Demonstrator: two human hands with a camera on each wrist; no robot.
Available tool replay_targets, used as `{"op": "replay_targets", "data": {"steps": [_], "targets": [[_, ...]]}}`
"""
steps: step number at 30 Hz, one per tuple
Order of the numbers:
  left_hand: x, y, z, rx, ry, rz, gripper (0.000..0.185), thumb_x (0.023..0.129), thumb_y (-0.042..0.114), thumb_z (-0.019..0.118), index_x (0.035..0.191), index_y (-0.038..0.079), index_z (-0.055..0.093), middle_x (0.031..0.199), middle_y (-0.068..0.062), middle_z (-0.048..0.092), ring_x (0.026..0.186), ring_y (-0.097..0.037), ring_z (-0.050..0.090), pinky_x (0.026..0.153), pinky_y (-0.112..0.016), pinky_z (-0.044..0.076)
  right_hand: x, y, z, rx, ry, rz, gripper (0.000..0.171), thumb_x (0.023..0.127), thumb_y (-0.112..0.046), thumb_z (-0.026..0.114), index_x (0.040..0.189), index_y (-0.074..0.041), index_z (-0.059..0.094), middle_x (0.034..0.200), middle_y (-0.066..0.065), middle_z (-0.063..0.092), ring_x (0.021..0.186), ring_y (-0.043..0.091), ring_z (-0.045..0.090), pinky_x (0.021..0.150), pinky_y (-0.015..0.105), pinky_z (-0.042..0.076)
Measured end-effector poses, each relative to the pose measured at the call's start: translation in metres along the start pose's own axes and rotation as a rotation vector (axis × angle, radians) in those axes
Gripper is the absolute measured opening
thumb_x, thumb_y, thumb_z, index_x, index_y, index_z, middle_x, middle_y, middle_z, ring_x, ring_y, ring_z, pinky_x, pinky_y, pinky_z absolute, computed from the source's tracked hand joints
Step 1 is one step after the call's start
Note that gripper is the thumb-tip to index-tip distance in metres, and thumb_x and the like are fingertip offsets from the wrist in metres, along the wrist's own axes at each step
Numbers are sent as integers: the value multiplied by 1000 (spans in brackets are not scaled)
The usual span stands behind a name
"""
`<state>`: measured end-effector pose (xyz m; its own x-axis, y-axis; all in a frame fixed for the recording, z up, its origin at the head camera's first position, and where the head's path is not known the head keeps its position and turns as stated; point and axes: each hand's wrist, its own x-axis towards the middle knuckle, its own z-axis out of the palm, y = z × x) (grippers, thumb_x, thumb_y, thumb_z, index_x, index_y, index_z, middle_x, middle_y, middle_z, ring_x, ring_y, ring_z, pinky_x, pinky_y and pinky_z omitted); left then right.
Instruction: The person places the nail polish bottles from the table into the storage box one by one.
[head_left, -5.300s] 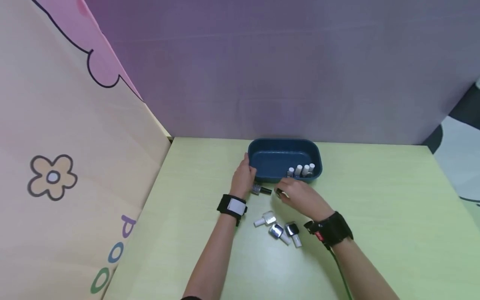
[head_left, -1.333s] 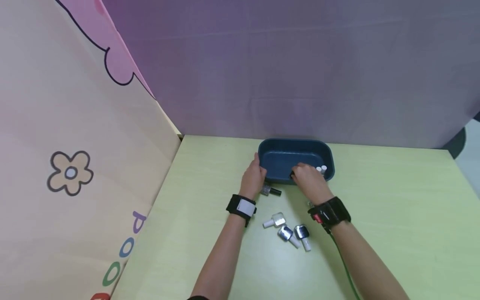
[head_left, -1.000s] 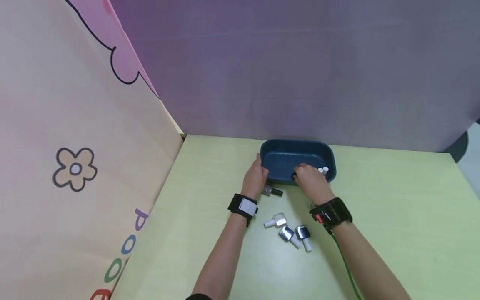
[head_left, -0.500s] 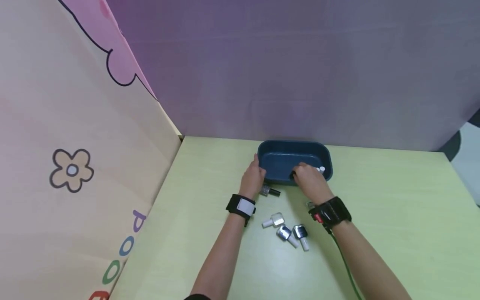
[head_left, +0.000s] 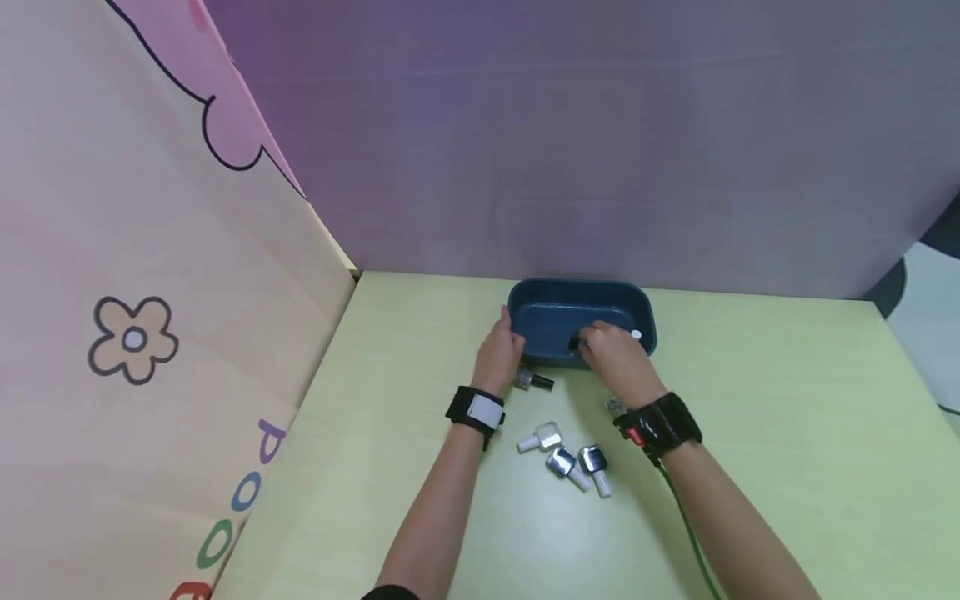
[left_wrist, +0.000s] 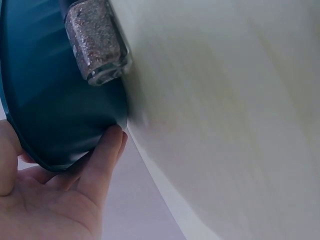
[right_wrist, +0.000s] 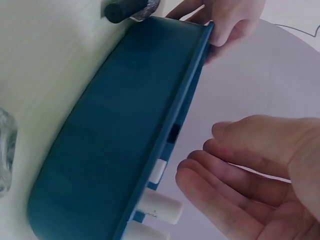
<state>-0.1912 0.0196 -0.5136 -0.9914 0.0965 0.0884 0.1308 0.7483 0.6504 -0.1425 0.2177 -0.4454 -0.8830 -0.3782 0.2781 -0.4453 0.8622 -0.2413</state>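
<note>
Blue plastic tray point(head_left: 547, 321) sits at the counter's point(head_left: 787, 433) far edge, my left hand point(head_left: 500, 354) gripping its left end while my right hand point(head_left: 611, 357) hovers relaxed, holding nothing, over white-capped bottles point(right_wrist: 162, 207) inside.
</note>
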Motion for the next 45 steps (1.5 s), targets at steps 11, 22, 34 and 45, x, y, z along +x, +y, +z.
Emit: {"op": "replay_targets", "data": {"steps": [11,22,34,45], "targets": [[2,-2,0,-9,5,7,65,97,13,50,155,-3,25,88,-8,53,53,-12,40,47,-23,33,1,-18,0,-22,48,-37,14,86,-11,75,95,0,73,84,11,67,70,22,65,58,34,55],[3,-2,-2,-1,8,5,67,95,12,50,155,-3,24,102,-13,61,56,-13,43,50,-25,35,-1,-31,15,-45,41,-96,8,84,-11,77,88,-5,73,80,6,66,68,19,63,58,32,54],[2,-2,-4,2,15,-1,67,95,14,49,155,-3,24,108,-15,61,59,-16,45,54,-28,38,-3,-38,29,-18,-5,-123,6,84,-7,74,80,-7,69,72,2,61,61,14,57,54,29,50],[2,-2,-4,-21,9,1,67,94,13,48,155,-4,25,99,-13,58,56,-15,42,52,-27,35,-5,-37,41,-86,-104,-141,5,84,-1,72,81,-5,72,75,6,67,63,18,63,54,28,53]]}}
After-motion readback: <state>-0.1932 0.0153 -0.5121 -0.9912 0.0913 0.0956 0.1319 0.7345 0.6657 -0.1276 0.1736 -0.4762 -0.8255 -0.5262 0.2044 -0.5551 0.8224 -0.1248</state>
